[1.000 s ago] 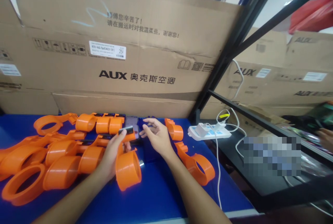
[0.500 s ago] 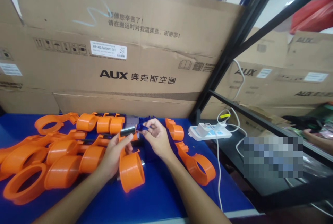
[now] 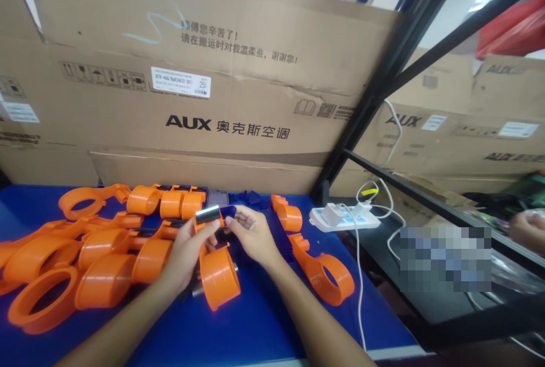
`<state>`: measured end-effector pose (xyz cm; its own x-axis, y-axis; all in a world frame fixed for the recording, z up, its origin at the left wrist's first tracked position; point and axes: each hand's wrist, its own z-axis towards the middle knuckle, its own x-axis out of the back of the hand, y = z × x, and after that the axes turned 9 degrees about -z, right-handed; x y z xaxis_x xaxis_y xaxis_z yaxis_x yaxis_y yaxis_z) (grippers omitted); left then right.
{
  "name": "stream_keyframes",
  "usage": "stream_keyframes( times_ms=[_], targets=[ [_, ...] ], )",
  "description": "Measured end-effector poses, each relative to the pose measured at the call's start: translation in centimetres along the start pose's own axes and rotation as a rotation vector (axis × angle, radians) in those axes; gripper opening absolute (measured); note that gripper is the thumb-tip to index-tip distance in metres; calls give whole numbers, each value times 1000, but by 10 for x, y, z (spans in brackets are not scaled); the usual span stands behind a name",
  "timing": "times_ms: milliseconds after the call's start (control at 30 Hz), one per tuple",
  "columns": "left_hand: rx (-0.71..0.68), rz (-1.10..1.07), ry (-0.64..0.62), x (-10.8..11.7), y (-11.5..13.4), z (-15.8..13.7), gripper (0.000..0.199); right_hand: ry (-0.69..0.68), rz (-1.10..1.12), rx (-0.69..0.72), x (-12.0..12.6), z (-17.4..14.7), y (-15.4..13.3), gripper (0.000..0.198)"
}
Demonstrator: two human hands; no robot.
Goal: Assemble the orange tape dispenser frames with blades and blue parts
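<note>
In the middle of the head view, my left hand [image 3: 191, 247] is closed around an orange tape dispenser [image 3: 219, 279]. Its wide ring hangs down toward me, and a shiny metal-like strip [image 3: 208, 215] shows at its upper end. My right hand [image 3: 251, 233] pinches a small dark blue piece [image 3: 230, 211] against the dispenser's upper end. Fingers partly hide that piece, so I cannot tell whether it is seated. Left of my hands lie several more orange dispensers [image 3: 104, 279], some with black parts. Two others rest to the right, the nearer one [image 3: 330, 276] on its side.
A blue work surface [image 3: 255, 327] carries everything. Behind it stands a large cardboard box [image 3: 238, 71]. A white power strip [image 3: 344, 218] with cables sits by the black rack post [image 3: 361, 111] on the right. More small blue pieces [image 3: 251, 199] lie at the back. Another person's hand [image 3: 528, 230] shows far right.
My right hand has brought the small blue piece closer against the dispenser's upper end. The dispenser has shifted slightly right in the view, its ring tilting a little.
</note>
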<state>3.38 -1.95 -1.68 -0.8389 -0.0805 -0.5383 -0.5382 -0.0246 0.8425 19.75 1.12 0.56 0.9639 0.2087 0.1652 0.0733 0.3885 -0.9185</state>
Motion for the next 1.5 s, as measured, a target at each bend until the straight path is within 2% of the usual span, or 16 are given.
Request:
stream_keyframes(
  times_ms=[133, 367, 467, 567, 667, 833, 1200, 1500],
  targets=[
    [-33, 112, -33, 4, 1, 3, 38, 54, -10, 15, 3, -2, -2, 29],
    [-51, 213, -73, 8, 3, 7, 38, 43, -250, 73, 2, -10, -2, 41],
    [-50, 237, -96, 7, 5, 7, 35, -4, -489, 144, 5, -14, -8, 45],
    [-54, 266, -145, 7, 8, 7, 32, -113, -773, 232, 11, -18, -14, 53],
    [-59, 300, -161, 7, 10, 8, 31, -176, -909, 301, 15, -19, -16, 58],
    [-69, 357, -143, 6, 12, 6, 30, -197, -1037, 347, 15, -19, -15, 60],
    [-59, 331, -110, 9, 9, 7, 34, -236, -1252, 414, 15, -18, -12, 63],
    [-60, 322, -110, 9, 6, 8, 34, -240, -1324, 366, 7, -21, -13, 68]
  ],
)
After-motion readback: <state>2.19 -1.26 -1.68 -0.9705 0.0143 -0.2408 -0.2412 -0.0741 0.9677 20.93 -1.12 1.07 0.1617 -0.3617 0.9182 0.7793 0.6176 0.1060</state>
